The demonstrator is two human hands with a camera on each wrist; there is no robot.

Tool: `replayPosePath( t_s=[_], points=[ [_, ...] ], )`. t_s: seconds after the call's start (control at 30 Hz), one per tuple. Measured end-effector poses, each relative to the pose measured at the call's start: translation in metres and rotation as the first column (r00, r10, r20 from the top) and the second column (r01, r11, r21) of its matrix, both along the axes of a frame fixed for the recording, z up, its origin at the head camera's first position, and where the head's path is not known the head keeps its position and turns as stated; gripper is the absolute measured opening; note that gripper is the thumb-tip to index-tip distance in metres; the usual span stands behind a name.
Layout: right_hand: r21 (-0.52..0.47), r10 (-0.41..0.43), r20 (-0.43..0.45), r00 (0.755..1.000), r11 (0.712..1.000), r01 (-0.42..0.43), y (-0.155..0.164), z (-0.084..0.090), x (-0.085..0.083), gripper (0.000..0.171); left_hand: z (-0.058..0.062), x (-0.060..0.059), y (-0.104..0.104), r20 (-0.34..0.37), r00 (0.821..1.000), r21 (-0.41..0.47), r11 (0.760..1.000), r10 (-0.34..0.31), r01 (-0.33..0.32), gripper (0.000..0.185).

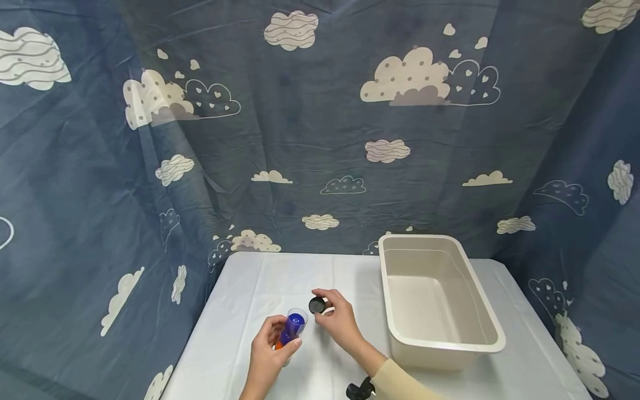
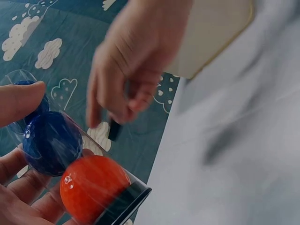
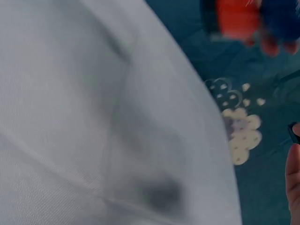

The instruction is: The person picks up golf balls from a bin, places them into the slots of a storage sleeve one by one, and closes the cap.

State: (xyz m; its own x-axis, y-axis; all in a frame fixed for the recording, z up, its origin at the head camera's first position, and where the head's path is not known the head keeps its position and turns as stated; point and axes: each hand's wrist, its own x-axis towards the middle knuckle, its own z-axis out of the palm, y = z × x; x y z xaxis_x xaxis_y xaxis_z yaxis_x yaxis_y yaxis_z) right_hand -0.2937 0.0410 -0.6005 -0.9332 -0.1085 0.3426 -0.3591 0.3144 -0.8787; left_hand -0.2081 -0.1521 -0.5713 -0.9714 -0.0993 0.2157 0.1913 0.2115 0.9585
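Left hand (image 1: 267,355) curled round clear plastic tube (image 1: 291,332) holding blue ball (image 2: 50,143) and orange ball (image 2: 93,187), left of beige plastic tub (image 1: 480,311), while right hand (image 1: 340,322) beside it pinches small black round cap (image 1: 317,304), over white tablecloth (image 1: 240,333)

The right wrist view was badly smeared: the worktop (image 3: 93,117) filled it as a pale blur, the orange ball (image 3: 233,18) was cut by the top edge, and only a sliver of the right hand (image 3: 294,187) showed at the right edge. In the left wrist view the right hand (image 2: 133,61) was blurred, hiding most of the black cap (image 2: 114,129)
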Motion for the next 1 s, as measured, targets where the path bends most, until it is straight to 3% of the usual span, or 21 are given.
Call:
replayPosePath(
  t_s=[0.17,0.33,0.53,0.73,0.87,1.0],
  points=[
    [-0.107,0.068,0.015,0.998,0.992,-0.066,0.008,0.028,0.023,0.066,0.001,-0.004,0.004,0.004,1.000,0.003,1.000,-0.009,0.009,0.051],
    [-0.117,0.151,-0.025,0.988,0.981,-0.153,0.017,0.049,0.035,0.071,0.004,-0.007,0.011,0.002,0.999,0.019,0.999,-0.039,0.039,0.051],
    [-0.176,0.234,-0.044,0.971,0.955,-0.238,0.028,0.062,0.044,0.073,0.006,-0.006,0.020,0.011,0.997,0.022,0.997,-0.077,0.077,0.051],
    [-0.272,0.279,-0.070,0.958,0.918,-0.287,0.039,0.069,0.051,0.062,0.006,-0.005,0.023,0.028,0.996,0.007,0.997,-0.083,0.083,0.050],
    [-0.236,0.278,-0.118,0.953,0.925,-0.299,0.045,0.076,0.051,0.050,0.006,-0.005,0.026,0.011,0.994,-0.012,0.994,-0.106,0.106,0.048],
    [-0.079,0.260,-0.190,0.947,0.957,-0.279,0.050,0.083,0.049,0.046,0.006,-0.005,0.030,-0.023,0.987,-0.022,0.987,-0.158,0.158,0.048]
  ],
)
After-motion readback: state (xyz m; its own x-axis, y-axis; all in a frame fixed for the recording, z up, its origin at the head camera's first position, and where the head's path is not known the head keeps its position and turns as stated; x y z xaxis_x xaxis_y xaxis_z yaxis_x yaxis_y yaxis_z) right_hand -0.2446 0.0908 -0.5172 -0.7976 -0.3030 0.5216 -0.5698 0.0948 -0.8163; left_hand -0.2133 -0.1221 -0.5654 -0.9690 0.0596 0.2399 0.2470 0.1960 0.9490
